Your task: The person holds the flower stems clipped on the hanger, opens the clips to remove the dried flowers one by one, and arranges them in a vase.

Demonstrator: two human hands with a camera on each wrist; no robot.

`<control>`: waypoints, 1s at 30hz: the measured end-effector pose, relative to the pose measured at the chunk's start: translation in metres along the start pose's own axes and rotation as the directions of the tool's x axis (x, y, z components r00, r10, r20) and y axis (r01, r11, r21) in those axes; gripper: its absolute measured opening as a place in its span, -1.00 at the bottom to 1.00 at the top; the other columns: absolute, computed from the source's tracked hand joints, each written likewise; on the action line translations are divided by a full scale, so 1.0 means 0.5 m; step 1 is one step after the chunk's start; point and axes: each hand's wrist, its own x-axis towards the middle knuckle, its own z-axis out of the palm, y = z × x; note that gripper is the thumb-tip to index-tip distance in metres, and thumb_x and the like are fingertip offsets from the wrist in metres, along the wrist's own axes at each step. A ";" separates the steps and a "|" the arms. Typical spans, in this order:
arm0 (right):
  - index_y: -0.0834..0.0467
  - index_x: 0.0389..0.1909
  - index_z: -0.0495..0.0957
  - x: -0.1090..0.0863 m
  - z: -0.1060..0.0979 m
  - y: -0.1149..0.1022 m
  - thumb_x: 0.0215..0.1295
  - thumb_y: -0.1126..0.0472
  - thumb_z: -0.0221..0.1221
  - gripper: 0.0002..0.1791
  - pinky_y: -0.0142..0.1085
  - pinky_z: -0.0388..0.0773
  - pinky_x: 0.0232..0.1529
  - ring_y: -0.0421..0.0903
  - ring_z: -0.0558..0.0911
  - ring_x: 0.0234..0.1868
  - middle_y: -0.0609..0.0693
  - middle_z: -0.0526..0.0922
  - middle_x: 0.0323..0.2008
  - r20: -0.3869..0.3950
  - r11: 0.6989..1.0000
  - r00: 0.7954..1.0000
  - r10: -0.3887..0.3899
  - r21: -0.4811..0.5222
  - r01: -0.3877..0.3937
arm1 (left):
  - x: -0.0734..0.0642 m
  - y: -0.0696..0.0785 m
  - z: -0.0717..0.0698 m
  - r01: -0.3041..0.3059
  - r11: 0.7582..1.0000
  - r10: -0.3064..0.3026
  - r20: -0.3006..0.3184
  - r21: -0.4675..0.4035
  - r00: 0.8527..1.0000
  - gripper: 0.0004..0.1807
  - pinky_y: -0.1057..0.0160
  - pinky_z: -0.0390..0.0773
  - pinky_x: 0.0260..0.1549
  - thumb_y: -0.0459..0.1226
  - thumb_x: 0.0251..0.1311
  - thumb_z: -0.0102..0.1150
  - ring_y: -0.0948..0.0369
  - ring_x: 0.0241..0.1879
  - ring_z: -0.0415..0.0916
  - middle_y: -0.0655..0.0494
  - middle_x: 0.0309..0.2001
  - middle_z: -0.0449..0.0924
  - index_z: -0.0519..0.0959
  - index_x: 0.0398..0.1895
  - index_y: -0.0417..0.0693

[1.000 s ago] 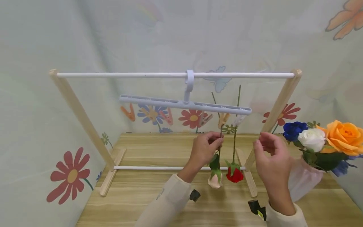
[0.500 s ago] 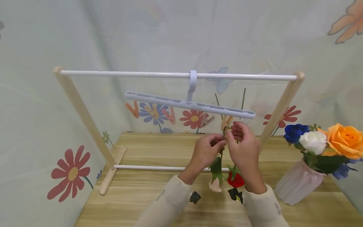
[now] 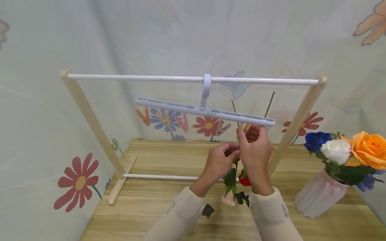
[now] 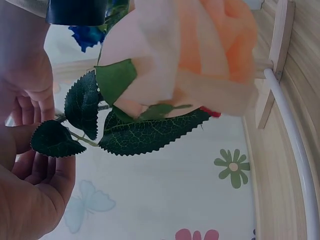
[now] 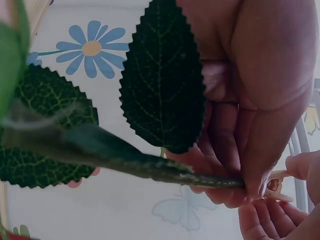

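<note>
A pale pink rose [image 3: 228,198] hangs head down under the hanger [image 3: 193,108], its stem rising past the bar. My left hand [image 3: 219,161] pinches that stem above the leaves; the left wrist view shows the pale petals [image 4: 150,55] large beside this hand. Higher up, my right hand [image 3: 256,152] grips an orange-yellow clothespin [image 3: 246,128] on the hanger. The right wrist view has the clothespin [image 5: 277,186] between its thumb and fingers, close to the stem [image 5: 200,179]. A red rose [image 3: 244,179] hangs partly behind the right hand, which hides its clip.
Several other clothespins, one of them pink [image 3: 182,123], hang along the hanger. The hanger hooks over the white top rod [image 3: 135,78] of a wooden stand [image 3: 90,118]. At right stands a pink vase [image 3: 319,195] with blue, white and orange flowers [image 3: 370,149].
My right hand has come in from the right and up to the clothespin, taking hold of it. My left hand keeps its pinch on the stem. The red rose's stem leans further right.
</note>
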 end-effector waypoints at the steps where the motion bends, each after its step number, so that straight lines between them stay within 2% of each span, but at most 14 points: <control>1: 0.26 0.01 0.53 0.000 0.001 0.000 0.30 0.05 0.36 -0.57 -0.70 0.49 -0.29 -0.08 0.73 -0.26 0.12 0.74 -0.19 -0.008 1.000 1.000 -0.001 0.004 0.001 | 0.000 0.000 0.000 -0.004 1.000 0.004 -0.001 0.003 1.000 -0.81 0.44 0.64 -0.39 -0.18 0.37 0.27 0.38 -0.45 0.58 0.09 -0.34 0.75 0.73 -0.08 -0.05; 10: 0.26 -0.12 0.62 0.003 0.008 -0.006 0.29 0.05 0.35 -0.64 -0.70 0.48 -0.34 -0.09 0.73 -0.34 0.12 0.78 -0.28 -0.078 1.000 0.997 -0.026 0.004 0.027 | -0.001 0.005 0.000 -0.040 0.999 0.040 -0.007 0.020 0.999 -0.81 0.45 0.65 -0.39 -0.19 0.34 0.30 0.41 -0.47 0.58 0.07 -0.36 0.76 0.75 -0.11 -0.08; 20: 0.30 -0.14 0.66 0.001 0.009 -0.010 0.29 0.10 0.35 -0.67 -0.73 0.49 -0.32 -0.03 0.76 -0.32 0.15 0.79 -0.27 -0.100 0.997 0.992 -0.071 0.027 0.074 | -0.007 0.006 -0.003 0.029 1.000 -0.028 0.020 -0.007 0.999 -0.78 0.42 0.67 -0.35 -0.14 0.37 0.27 0.36 -0.42 0.60 0.12 -0.31 0.75 0.73 -0.07 -0.04; 26: 0.31 -0.14 0.66 0.002 0.009 -0.010 0.32 0.09 0.33 -0.67 -0.74 0.48 -0.31 0.01 0.77 -0.30 0.16 0.79 -0.27 -0.082 0.997 0.994 -0.076 0.016 0.078 | -0.010 -0.001 -0.004 0.028 0.999 -0.028 0.011 -0.020 1.000 -0.79 0.42 0.67 -0.37 -0.15 0.37 0.28 0.36 -0.44 0.60 0.08 -0.31 0.76 0.73 -0.07 -0.06; 30: 0.31 -0.18 0.66 0.002 0.007 -0.009 0.31 0.10 0.34 -0.69 -0.74 0.47 -0.31 -0.06 0.75 -0.32 0.16 0.79 -0.28 -0.083 0.996 0.993 -0.083 0.007 0.083 | -0.011 -0.003 -0.006 0.042 0.999 -0.041 0.007 -0.021 0.999 -0.80 0.42 0.65 -0.39 -0.16 0.36 0.29 0.35 -0.47 0.58 0.07 -0.35 0.74 0.73 -0.10 -0.06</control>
